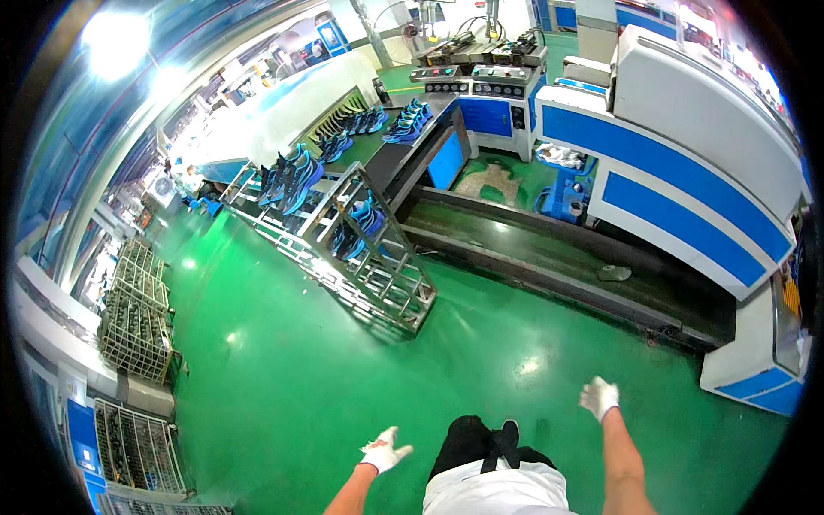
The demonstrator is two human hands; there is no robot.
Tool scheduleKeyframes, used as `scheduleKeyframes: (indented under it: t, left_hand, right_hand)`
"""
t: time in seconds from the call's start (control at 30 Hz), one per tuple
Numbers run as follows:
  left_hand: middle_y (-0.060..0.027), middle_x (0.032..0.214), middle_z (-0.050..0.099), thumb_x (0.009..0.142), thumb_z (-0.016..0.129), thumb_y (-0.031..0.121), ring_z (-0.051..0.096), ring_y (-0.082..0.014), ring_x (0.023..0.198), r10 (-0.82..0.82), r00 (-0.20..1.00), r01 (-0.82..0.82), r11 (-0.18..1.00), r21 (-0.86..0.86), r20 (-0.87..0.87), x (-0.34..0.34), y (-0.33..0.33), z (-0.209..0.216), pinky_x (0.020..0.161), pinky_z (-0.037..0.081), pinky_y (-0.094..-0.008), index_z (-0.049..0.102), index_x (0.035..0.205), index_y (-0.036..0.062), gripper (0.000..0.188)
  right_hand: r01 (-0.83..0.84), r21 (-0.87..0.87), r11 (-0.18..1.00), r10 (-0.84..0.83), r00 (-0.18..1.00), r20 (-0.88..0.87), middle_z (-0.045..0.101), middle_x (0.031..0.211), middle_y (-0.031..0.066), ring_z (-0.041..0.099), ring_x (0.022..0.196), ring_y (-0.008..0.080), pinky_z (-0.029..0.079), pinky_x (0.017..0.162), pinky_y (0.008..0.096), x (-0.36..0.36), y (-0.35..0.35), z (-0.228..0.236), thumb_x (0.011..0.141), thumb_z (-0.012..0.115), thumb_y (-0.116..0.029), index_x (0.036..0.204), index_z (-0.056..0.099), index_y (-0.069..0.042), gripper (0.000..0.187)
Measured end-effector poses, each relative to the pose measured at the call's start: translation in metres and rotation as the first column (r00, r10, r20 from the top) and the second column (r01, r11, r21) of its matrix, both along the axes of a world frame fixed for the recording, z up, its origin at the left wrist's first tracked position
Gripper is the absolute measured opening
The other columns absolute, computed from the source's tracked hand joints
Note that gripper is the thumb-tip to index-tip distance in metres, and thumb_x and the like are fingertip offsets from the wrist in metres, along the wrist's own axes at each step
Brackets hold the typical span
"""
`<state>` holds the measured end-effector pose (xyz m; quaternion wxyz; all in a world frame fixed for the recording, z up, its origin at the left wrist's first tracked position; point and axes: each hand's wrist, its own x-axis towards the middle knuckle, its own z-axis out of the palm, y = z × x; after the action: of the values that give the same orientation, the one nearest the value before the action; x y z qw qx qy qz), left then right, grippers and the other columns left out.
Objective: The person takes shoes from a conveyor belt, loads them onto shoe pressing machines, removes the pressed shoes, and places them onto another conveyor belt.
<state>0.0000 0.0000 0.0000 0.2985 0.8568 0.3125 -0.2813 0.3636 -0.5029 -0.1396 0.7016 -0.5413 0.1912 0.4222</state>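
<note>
My left hand (385,451), in a white glove, hangs over the green floor with its thumb and fingers apart and nothing in it. In a matching white glove, my right hand (600,397) is held out to the right, also empty, its fingers loosely spread. Neither touches anything. Ahead, a metal rack (378,270) carries blue and black sports shoes (293,178) on top, with more shoes (365,225) on a lower level. The rack stands well beyond both hands.
A long dark metal trough (549,266) runs along the floor ahead, below a white and blue machine (661,163). More shoes (408,123) stand on a bench behind the rack. A control panel (485,81) is farther back. Wire racks (136,313) line the left side.
</note>
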Motion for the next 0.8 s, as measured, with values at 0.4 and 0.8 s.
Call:
scheduleKeyframes:
  t: [0.4,0.8]
  left_hand:
    - [-0.0185,0.146,0.056,0.091,0.069,0.049,0.053,-0.0348,0.135,0.115,0.993,-0.116,0.990,-0.076,-0.017,0.225,0.086,-0.046,0.112,0.042,-0.0434,0.043,0.150,0.0044,0.079]
    - [-0.0186,0.145,0.057,0.093,0.065,0.052,0.052,-0.0342,0.136,0.073,0.993,-0.058,0.984,-0.167,0.088,0.484,0.177,-0.035,0.114,0.040,-0.0429,0.042,0.150,0.0061,0.077]
  right_hand:
    - [-0.422,-0.883,0.207,0.907,0.420,0.012,0.067,0.126,0.0225,0.064,0.117,0.0389,0.051,0.103,0.0474,0.138,0.178,-0.015,0.091,0.058,-0.050,0.114,0.072,-0.006,0.052]
    - [-0.589,-0.740,0.326,0.674,0.694,-0.255,0.074,0.094,0.0151,0.072,0.082,0.0285,0.058,0.069,0.0428,0.206,0.152,0.004,0.091,0.058,-0.024,0.094,0.073,-0.008,0.022]
